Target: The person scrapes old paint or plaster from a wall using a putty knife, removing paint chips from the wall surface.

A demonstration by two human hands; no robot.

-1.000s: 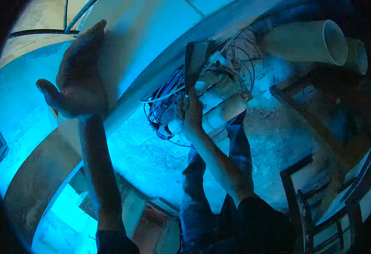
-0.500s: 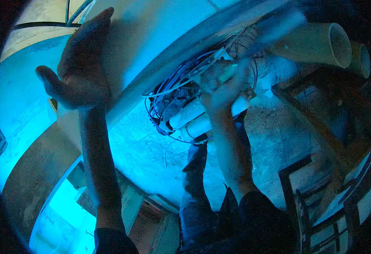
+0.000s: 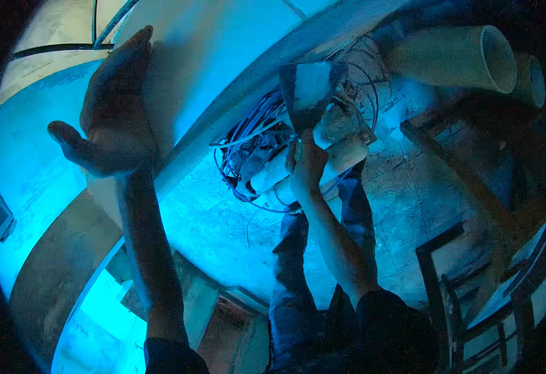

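My right hand (image 3: 309, 159) is wrapped round the handle of a scraper (image 3: 312, 90). Its wide, flat blade points away from me, above a pile of cables and pale tubes. Up at the left, my left hand (image 3: 114, 121) is raised with its fingers stretched out and the thumb apart, holding nothing. It is beside the pale wall (image 3: 204, 59); I cannot tell whether it touches. The scraper's handle is mostly hidden by my right fingers.
Bundled cables (image 3: 257, 128) and pale tubes (image 3: 273, 171) lie on the dusty floor (image 3: 207, 230) at the wall's foot. Two wide pipes (image 3: 438, 59) lie at the far right. Nearer on the right are a wooden beam (image 3: 454, 168) and a dark frame (image 3: 432, 274).
My right hand and the scraper, blurred before near the far right, have swung left and nearer; the blade now shows sharply. My left hand has shifted slightly down and left.
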